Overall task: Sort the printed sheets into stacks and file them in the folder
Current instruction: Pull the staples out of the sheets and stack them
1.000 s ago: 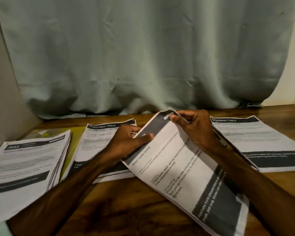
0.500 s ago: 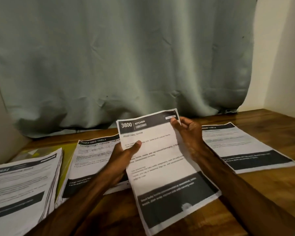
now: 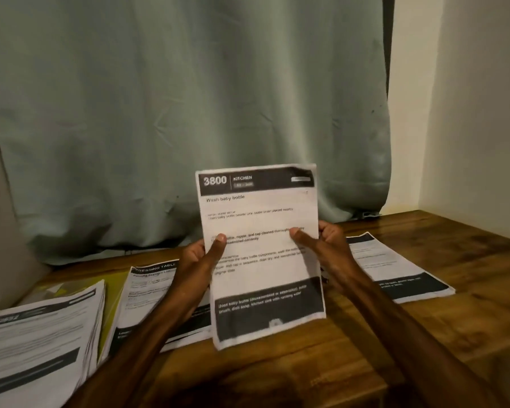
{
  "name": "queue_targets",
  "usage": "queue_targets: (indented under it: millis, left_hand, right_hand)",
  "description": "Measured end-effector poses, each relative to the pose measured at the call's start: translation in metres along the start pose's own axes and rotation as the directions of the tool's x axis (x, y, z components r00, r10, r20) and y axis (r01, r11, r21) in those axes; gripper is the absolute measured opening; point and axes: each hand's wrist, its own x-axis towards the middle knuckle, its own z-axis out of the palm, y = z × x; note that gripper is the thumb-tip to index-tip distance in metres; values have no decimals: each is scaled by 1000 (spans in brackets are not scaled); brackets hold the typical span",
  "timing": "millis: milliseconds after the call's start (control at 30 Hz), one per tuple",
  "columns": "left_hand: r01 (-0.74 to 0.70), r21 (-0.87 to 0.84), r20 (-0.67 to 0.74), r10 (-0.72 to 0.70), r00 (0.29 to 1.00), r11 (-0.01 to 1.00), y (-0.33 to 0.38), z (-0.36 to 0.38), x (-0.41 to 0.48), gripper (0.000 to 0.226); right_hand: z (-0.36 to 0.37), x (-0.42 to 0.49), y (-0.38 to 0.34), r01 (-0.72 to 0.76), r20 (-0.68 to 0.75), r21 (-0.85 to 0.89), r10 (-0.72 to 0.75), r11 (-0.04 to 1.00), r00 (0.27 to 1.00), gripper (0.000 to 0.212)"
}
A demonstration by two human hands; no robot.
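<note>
Upright at the middle, over the wooden table [image 3: 424,334]: a sheaf of printed sheets [image 3: 262,219] headed "3800 KITCHEN". Pinched at its left edge by the left hand [image 3: 199,260] with the thumb on the front, and gripped at its right edge by the right hand [image 3: 324,245] in the same way. Lower edge on or just above the tabletop, cannot tell which. Flat on the table: a thick stack [image 3: 42,334] near left, a second stack [image 3: 147,287] just right of it, overlapping a yellow-green folder [image 3: 115,293], and a third stack [image 3: 395,269] to the right, well apart. Far behind, a grey-green curtain [image 3: 189,113].

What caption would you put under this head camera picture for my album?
Left hand and right hand hold up a KITCHEN printout over paper stacks on a wooden table.
</note>
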Motion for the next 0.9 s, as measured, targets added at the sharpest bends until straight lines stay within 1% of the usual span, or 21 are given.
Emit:
queue_targets:
  millis: [100,167,233,300,400,467,567,633,700,767,833,900]
  left_hand:
    - [-129,85,2,129,992,988,14,14,-10,24]
    - [-193,117,-1,195,981,974,20,22,-19,25]
    - [-233,145,10,234,972,962,18,28,-28,28]
    - [-221,164,15,222,975,961,6,33,-39,31]
    - [-125,146,-36,132,991,981,-17,42,-56,29]
    - [-89,139,-61,99,993,986,-22,47,-62,28]
    - [-125,189,-65,139,988,974,-12,48,-62,25]
    - [-149,223,-57,165,985,963,-12,47,-62,29]
    - [-127,228,-48,141,989,965,-20,46,-69,39]
    - [-118,268,-39,134,990,956,-32,46,-78,48]
    - [-133,296,-23,146,989,946,-36,46,-81,51]
    - [-125,283,-12,134,991,951,-32,45,-78,48]
  right_hand:
    - [-3,-11,-16,120,-53,-59,-123,991,991,17]
    - [-4,-22,-22,174,-90,-78,-181,982,979,20]
    - [-6,-34,-21,211,-119,-80,-219,974,968,18]
    - [-8,-45,-11,214,-138,-81,-224,973,965,18]
    - [-8,-60,9,152,-170,-122,-171,981,970,27]
    - [-7,-65,13,135,-192,-144,-161,980,968,28]
    - [-5,-64,6,155,-202,-144,-182,977,962,30]
    - [-5,-63,5,157,-203,-169,-190,973,961,30]
    - [-7,-65,13,141,-199,-209,-184,968,963,29]
    - [-8,-70,24,114,-191,-214,-156,970,969,30]
    - [-7,-71,28,103,-194,-215,-145,971,970,31]
    - [-7,-64,20,100,-197,-247,-151,964,969,28]
